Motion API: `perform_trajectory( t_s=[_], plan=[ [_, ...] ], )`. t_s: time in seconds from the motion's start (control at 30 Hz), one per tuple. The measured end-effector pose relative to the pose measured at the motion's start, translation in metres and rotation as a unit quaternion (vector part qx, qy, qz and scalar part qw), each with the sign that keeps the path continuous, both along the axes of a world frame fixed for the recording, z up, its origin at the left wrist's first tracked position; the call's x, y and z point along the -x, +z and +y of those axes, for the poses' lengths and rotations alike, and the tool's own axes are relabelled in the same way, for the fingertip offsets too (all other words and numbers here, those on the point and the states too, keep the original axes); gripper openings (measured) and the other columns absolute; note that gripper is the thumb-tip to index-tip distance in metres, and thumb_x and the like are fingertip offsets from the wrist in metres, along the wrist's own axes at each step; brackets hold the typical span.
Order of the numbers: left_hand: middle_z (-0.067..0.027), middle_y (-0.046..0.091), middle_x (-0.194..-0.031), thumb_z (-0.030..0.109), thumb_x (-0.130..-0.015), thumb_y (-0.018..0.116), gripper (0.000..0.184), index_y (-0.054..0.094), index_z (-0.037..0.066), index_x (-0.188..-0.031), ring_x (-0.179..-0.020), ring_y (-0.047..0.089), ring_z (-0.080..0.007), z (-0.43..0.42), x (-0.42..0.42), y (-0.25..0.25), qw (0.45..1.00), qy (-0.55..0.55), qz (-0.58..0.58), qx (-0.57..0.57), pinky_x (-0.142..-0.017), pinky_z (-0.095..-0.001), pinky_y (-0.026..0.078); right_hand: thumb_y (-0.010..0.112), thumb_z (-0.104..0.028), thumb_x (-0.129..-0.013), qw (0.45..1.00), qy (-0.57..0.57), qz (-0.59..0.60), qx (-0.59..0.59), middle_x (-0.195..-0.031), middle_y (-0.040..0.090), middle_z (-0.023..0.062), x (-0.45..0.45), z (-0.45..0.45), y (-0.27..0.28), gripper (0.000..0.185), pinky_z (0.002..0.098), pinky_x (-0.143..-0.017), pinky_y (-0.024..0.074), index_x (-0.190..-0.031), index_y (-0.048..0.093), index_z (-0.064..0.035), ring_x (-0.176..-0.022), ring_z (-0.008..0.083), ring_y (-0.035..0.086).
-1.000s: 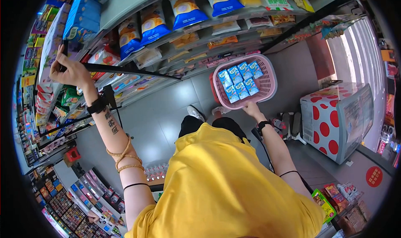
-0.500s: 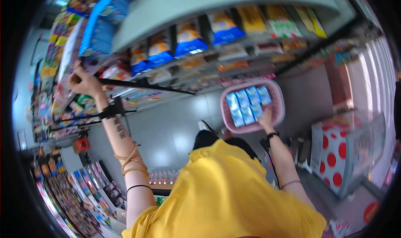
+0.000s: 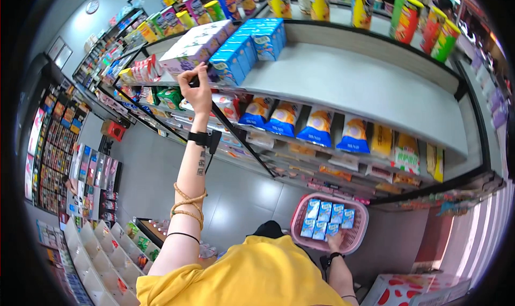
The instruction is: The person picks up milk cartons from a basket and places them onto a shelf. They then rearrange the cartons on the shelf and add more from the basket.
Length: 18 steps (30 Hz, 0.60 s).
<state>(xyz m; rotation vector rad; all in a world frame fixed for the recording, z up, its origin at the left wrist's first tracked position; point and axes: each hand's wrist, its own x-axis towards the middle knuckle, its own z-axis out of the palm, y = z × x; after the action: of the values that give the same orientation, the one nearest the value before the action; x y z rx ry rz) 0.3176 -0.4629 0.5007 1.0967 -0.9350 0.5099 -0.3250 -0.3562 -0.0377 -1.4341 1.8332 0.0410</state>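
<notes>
My left hand point(image 3: 197, 96) is raised to the edge of the shelf, its fingers curled round the black shelf post point(image 3: 195, 81). Right above it, purple-white boxes point(image 3: 189, 49) stand beside blue drink cartons point(image 3: 233, 59) on the grey shelf. Lower down, my right hand point(image 3: 335, 241) reaches into a pink plastic basket point(image 3: 358, 240) on the floor. Its fingers are closed on a small blue-and-white carton point(image 3: 332, 229) in the front row, partly hidden by the hand. Several similar cartons point(image 3: 324, 211) stand in rows in the basket.
Blue-and-orange snack bags point(image 3: 317, 128) fill the shelf below. Tall snack cans point(image 3: 365, 5) line the top. A box with red dots point(image 3: 399, 291) is at lower right. White divided bins point(image 3: 99, 249) stand at lower left, with a person's hand point(image 3: 70, 185) beyond.
My view has tilted up and swung left, bringing the upper shelf into sight. My left hand stays at the shelf post and my right hand stays at the cartons in the basket.
</notes>
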Motion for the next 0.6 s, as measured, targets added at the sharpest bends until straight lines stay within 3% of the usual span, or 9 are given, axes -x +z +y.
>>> perform_trajectory(
  t_s=[0.07, 0.33, 0.37, 0.47, 0.6],
  plan=[
    [-0.0158, 0.071, -0.102, 0.003, -0.099, 0.066, 0.02, 0.046, 0.004, -0.102, -0.11, 0.07, -0.0288, 0.001, -0.001, -0.001, 1.0, -0.008, -0.016, 0.007, -0.1, -0.0366, 0.051, 0.09, -0.027, -0.068, 1.0, -0.01, 0.009, 0.015, -0.137, 0.055, 0.0294, -0.003, 0.002, 0.001, 0.088, 0.0476, -0.117, 0.035, -0.137, 0.047, 0.0049, -0.136, 0.0442, 0.045],
    [-0.01, 0.07, -0.095, 0.004, -0.098, 0.069, 0.022, 0.047, 0.004, -0.1, -0.107, 0.072, -0.0284, 0.003, -0.001, 0.002, 0.999, 0.003, -0.031, 0.009, -0.096, -0.0367, 0.051, 0.095, -0.025, -0.062, 0.999, 0.017, -0.005, 0.05, -0.117, 0.069, 0.0262, 0.008, -0.004, -0.028, 0.08, 0.044, -0.097, 0.0534, -0.125, 0.054, 0.0045, -0.11, 0.041, 0.067],
    [-0.0101, 0.07, -0.095, 0.004, -0.098, 0.069, 0.022, 0.047, 0.004, -0.1, -0.107, 0.072, -0.0282, 0.003, -0.003, 0.0, 1.0, -0.002, -0.029, 0.012, -0.097, -0.0367, 0.051, 0.095, -0.026, -0.062, 1.0, 0.017, -0.009, -0.017, -0.125, 0.064, 0.0295, 0.011, -0.01, -0.031, 0.095, 0.0451, -0.103, 0.0508, -0.137, 0.046, 0.0043, -0.119, 0.0431, 0.063],
    [-0.0109, 0.071, -0.096, 0.004, -0.098, 0.069, 0.022, 0.046, 0.004, -0.1, -0.107, 0.072, -0.0277, 0.004, 0.001, 0.0, 0.999, -0.001, -0.028, 0.015, -0.097, -0.0371, 0.051, 0.096, -0.026, -0.06, 0.999, 0.029, -0.041, -0.003, -0.123, 0.066, 0.0285, 0.017, -0.013, -0.045, 0.095, 0.0443, -0.101, 0.0523, -0.135, 0.048, 0.0053, -0.117, 0.041, 0.065],
    [-0.0114, 0.071, -0.096, 0.003, -0.097, 0.068, 0.023, 0.046, 0.004, -0.099, -0.107, 0.072, -0.0267, 0.006, 0.005, 0.004, 0.999, 0.006, -0.032, 0.012, -0.096, -0.036, 0.052, 0.098, -0.03, -0.057, 0.999, 0.039, 0.005, 0.001, -0.113, 0.073, 0.023, 0.011, -0.015, -0.027, 0.081, 0.0418, -0.094, 0.0557, -0.12, 0.058, 0.0039, -0.108, 0.0359, 0.071]
  ],
)
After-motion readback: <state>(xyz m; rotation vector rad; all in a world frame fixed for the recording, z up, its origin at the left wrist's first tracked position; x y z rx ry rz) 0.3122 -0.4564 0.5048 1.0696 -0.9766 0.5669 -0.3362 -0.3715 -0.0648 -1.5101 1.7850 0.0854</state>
